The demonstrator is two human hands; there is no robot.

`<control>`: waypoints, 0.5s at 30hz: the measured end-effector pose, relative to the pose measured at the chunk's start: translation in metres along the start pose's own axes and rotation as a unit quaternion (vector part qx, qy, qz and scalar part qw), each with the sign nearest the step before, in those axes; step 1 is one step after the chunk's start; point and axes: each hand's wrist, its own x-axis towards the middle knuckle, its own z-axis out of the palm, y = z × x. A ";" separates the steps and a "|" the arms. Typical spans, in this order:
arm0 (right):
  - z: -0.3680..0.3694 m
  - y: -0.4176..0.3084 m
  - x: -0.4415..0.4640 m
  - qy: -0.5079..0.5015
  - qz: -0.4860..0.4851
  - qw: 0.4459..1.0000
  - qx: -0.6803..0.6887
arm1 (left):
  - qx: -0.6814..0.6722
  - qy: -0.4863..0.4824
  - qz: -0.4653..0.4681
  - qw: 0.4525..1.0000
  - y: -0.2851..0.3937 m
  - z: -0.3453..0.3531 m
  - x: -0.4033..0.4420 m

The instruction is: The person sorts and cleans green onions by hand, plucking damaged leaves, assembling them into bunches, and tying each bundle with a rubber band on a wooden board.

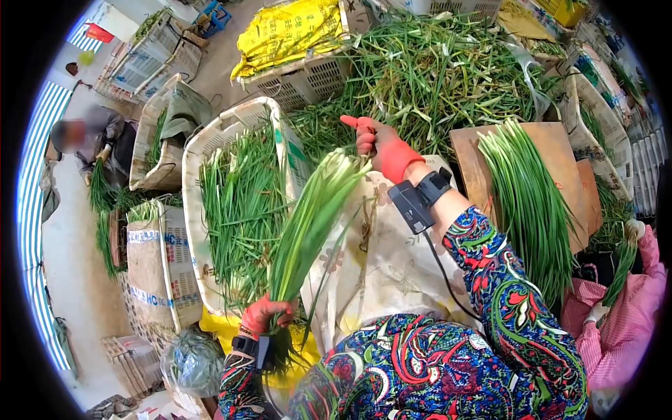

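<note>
Crates and heaps of greens crowd a workspace with a pale floor (77,231) along the left of the frame. A yellow printed sack (290,31) lies over a crate at upper centre, and a large loose pile of long green leaves (434,70) spreads to its right.

At lower centre left, the red-gloved left hand (269,315) has its grip closed around the leafy end of a bunch of chive-like greens (308,224). The bunch slants up to the right, its pale stalk ends near the red-gloved right hand (383,148) at upper centre. That hand has its index finger extended and the others curled; whether its grip holds anything cannot be told.

A white plastic crate (192,203) of similar greens stands at centre left, and a flower-patterned sheet (413,259) lies below the right hand. Towards the right, another bunch (528,203) rests on a brown board (469,150). A person in pink checks (623,308) at the right edge holds greens in white gloves; another person (105,133) sits at upper left.
</note>
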 end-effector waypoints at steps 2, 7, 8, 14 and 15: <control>0.016 -0.009 -0.009 0.044 0.018 0.997 -0.054 | -0.001 0.030 -0.009 1.000 -0.011 -0.016 0.005; 0.029 -0.073 -0.009 0.022 -0.127 0.974 -0.186 | -0.012 0.071 0.003 0.997 -0.020 -0.025 0.002; 0.028 -0.088 -0.007 -0.008 -0.180 0.960 -0.214 | -0.005 0.067 0.001 0.998 -0.023 -0.028 0.003; 0.033 -0.070 -0.017 0.190 -0.085 0.728 -0.653 | -0.020 0.044 0.000 0.999 -0.041 -0.041 0.014; 0.025 -0.052 -0.021 0.126 -0.082 0.783 -0.603 | -0.031 0.026 0.004 0.999 -0.044 -0.039 0.016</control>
